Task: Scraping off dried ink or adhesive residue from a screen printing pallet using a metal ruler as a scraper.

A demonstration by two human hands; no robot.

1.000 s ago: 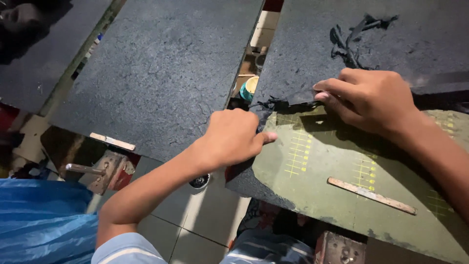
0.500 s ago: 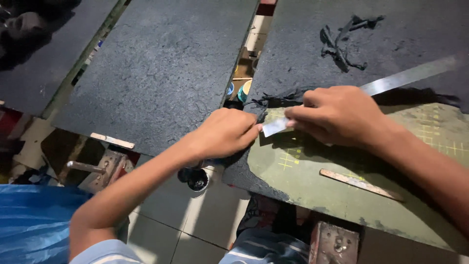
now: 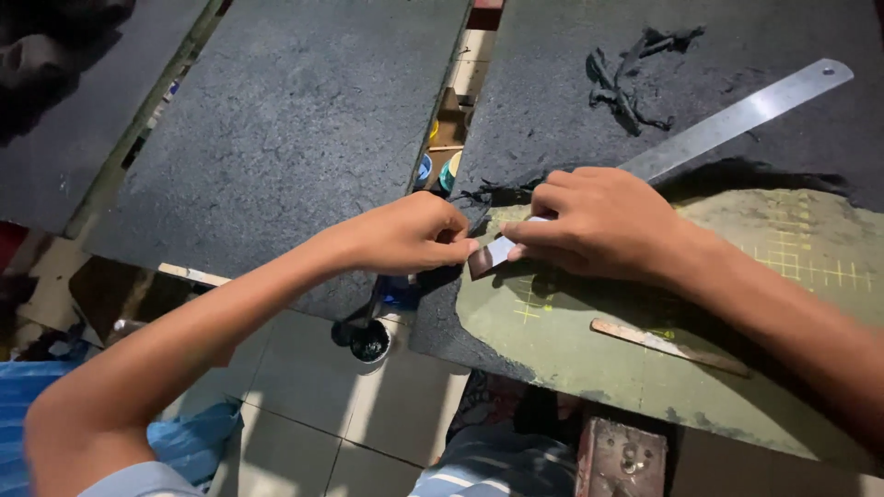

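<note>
My left hand (image 3: 410, 233) and my right hand (image 3: 597, 221) meet at the left corner of a worn green cutting mat (image 3: 645, 350). Both pinch a small flat piece (image 3: 490, 257), dark brown at one end and pale at the other, held just above the mat's corner. The right hand's fingers curl over its pale end; the left thumb and forefinger touch its dark end. A long steel ruler (image 3: 737, 120) lies slanted behind the right hand, its near end hidden under that hand. A thin brown strip (image 3: 668, 346) rests on the mat below my right forearm.
Two large dark grey sheets (image 3: 285, 120) (image 3: 571, 83) cover the work surfaces, with a gap between them. Black scraps (image 3: 635, 78) lie on the right sheet. Small pots (image 3: 368, 342) stand on the tiled floor below. Blue plastic (image 3: 28, 405) sits at lower left.
The view has shifted, bringing the ruler's far end into sight. My hands stay together at the mat's corner, and the small piece between them now shows its dark end.
</note>
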